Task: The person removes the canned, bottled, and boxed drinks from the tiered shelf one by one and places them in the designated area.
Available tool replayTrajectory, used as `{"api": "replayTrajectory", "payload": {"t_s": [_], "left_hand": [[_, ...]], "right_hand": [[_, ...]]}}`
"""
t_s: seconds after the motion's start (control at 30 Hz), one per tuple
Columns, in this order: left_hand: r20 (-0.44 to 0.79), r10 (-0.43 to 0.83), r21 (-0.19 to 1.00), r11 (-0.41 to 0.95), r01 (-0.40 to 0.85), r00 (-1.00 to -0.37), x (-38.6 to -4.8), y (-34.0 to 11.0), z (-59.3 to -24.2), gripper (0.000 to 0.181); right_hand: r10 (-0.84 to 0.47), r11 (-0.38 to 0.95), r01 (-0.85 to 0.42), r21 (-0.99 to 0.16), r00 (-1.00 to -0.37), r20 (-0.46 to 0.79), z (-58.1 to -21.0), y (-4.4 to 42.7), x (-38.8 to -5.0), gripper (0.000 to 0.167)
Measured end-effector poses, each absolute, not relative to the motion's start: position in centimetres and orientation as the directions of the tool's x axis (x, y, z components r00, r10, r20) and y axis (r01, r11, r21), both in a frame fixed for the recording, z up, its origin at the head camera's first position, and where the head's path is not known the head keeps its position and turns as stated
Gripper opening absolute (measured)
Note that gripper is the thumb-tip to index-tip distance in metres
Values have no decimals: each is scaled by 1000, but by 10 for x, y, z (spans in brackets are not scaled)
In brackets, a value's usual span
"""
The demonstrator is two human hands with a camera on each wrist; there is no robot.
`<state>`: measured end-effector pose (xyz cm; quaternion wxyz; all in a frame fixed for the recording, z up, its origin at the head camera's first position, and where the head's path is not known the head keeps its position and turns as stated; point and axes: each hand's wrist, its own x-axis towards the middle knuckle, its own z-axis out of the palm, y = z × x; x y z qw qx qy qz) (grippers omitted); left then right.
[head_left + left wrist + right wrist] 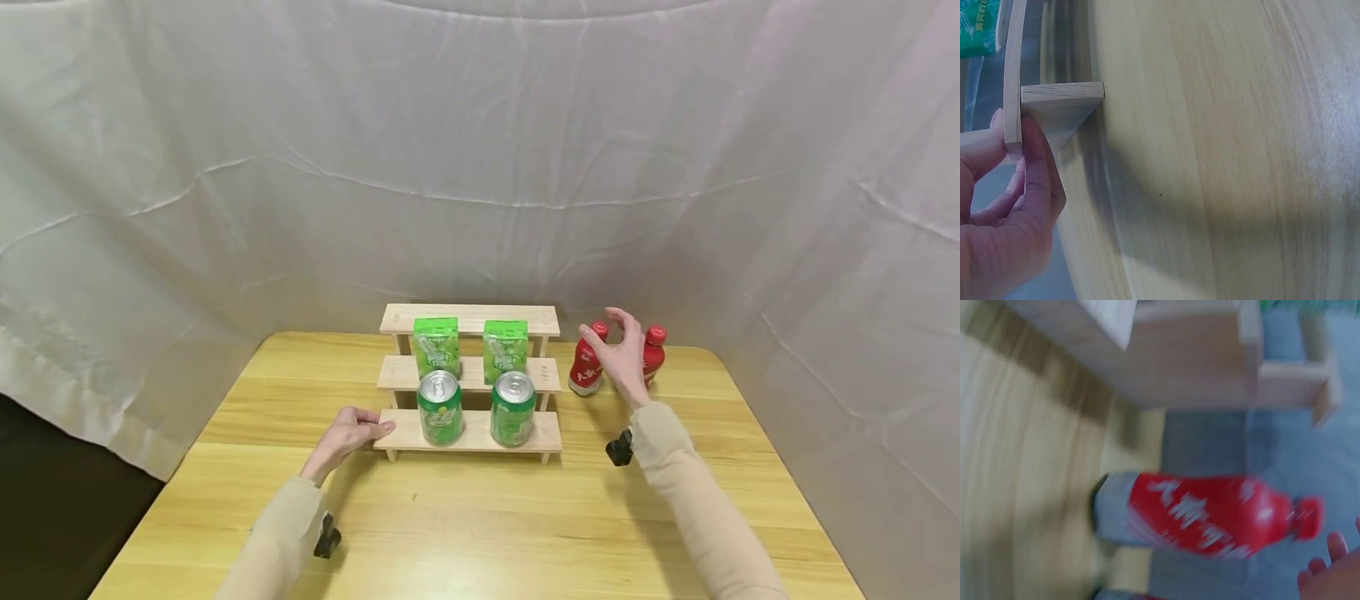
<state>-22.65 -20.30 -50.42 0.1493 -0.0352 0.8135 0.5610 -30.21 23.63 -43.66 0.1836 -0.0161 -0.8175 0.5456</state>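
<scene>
My left hand [345, 435] pinches the left end of the lowest board of a three-step wooden display rack [477, 427]. In the left wrist view, the thumb and fingers lie on opposite faces of that board [1014, 94]. To the right of the rack, my right hand [624, 360] is spread beside the cap of a red bottle [584, 368] with a silver-grey base. The right wrist view has this bottle [1197, 515] upright on the table, with the fingertips [1337, 545] apart from its cap. A second red bottle [654, 353] is partly hidden behind the hand.
Two green drink cans [441, 421] stand on the lowest step. Two green drink cartons [437, 343] stand on the middle step. The rack sits on a wood-grain table [465, 525], with a grey curtain [480, 208] behind and at the sides.
</scene>
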Motion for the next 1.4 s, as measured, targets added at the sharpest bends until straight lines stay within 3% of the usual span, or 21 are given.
{"api": "replayTrajectory", "payload": {"t_s": [0.2, 0.37, 0.63, 0.9, 1.4], "left_hand": [[-281, 99, 901, 371, -227, -955, -226, -204, -503, 24], [-279, 97, 897, 383, -223, -955, -226, -203, -501, 27], [-274, 92, 885, 413, -214, -957, -226, -203, -500, 35], [-278, 82, 881, 418, -221, -957, -224, -201, -499, 30], [-284, 79, 885, 405, -230, -956, -225, -202, -499, 31]], "right_hand": [[110, 410, -209, -888, -955, 276, -413, 207, -281, 60], [-82, 300, -238, -924, -971, 224, -402, 187, -276, 52], [-211, 147, -145, -978, -971, 112, -401, 164, -278, 52], [-289, 143, -67, -987, -957, 23, -408, 158, -281, 60], [-282, 164, -95, -982, -958, 45, -410, 156, -281, 58]]}}
